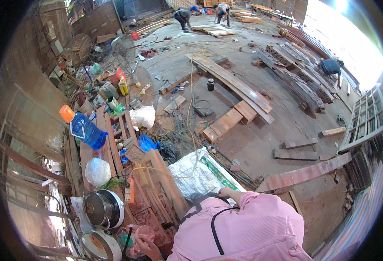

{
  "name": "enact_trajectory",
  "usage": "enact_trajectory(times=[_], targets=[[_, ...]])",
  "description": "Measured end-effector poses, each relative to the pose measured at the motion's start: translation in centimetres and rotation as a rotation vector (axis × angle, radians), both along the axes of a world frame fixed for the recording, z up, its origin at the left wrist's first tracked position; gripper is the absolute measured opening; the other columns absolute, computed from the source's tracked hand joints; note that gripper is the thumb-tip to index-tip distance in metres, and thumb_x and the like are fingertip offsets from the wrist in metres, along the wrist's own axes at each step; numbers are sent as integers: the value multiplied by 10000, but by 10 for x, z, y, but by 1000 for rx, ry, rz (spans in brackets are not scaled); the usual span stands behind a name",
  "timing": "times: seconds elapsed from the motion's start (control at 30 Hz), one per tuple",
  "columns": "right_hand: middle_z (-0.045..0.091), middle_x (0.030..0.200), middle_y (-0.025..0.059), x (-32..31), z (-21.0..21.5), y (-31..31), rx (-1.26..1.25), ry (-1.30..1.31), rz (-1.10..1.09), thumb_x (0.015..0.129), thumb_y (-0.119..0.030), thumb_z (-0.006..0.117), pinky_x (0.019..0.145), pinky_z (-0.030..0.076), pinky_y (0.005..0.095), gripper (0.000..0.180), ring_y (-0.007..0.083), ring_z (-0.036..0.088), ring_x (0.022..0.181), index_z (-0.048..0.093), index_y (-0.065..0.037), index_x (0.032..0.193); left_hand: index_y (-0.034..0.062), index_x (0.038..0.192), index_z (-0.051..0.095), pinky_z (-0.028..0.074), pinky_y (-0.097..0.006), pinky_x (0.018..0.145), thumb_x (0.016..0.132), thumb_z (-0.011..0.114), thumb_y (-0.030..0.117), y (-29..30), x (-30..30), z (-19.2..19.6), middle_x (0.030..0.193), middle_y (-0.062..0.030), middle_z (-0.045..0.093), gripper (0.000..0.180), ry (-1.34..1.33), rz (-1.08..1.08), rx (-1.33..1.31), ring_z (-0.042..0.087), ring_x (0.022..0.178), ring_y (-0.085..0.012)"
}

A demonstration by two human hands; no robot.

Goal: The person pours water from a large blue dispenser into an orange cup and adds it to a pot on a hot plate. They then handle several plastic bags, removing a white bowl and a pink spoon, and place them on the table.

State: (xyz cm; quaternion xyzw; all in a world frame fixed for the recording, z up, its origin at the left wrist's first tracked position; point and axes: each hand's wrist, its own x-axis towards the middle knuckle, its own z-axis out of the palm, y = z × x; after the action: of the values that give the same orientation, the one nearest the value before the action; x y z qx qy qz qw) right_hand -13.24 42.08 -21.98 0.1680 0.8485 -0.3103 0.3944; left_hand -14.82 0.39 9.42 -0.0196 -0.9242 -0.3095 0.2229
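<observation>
You are looking down over your pink sleeve into a cluttered wood workshop. Your left hand is reaching near the lower left, its fingers curling into a pinkish plastic bag, pinching at its crumpled top; how tightly, you cannot tell. Your right hand is resting just past the sleeve, touching the near edge of a white sack; its fingers are mostly hidden, so their spread is unclear. Left of the bag, a steel pot and a white cooker are crowding the shelf edge, with a blue bottle farther back. Carved wooden panels are filling the gap between your hands. Open concrete floor is lying far right, crossed by long planks.
</observation>
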Motion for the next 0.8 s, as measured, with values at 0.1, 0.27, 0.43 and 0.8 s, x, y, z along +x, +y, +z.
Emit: enact_trajectory(times=[0.1,0.27,0.43,0.8], targets=[[709,818,116,13,-13,-1,-14,-71,-19,768,-364,636,613,549,394,379,257,683,679,713,-108,1036,-10,1213,594,486,-414,819,992,472,384,8,-2,10,1086,-196,646,468,-79,2,17,620,960,-354],[689,732,103,23,-19,3,-24,68,2,757,-364,650,552,536,372,363,234,669,618,722,-103,999,-22,1255,543,500,-352,821,989,499,242,14,-2,16,1067,-175,627,377,-111,-45,101,617,936,-286],[675,685,91,10,-18,6,-29,-46,43,769,-327,656,505,524,353,325,208,655,567,724,-101,991,-21,1366,411,475,-325,746,994,492,243,2,11,1,935,-118,565,463,-84,-31,219,554,800,-219],[711,921,168,-51,-28,-10,104,81,590,756,-383,687,755,537,416,361,338,679,842,733,-95,968,-20,1445,281,416,-292,758,945,546,159,-19,54,-44,1041,-85,537,594,52,181,331,485,808,-170]])
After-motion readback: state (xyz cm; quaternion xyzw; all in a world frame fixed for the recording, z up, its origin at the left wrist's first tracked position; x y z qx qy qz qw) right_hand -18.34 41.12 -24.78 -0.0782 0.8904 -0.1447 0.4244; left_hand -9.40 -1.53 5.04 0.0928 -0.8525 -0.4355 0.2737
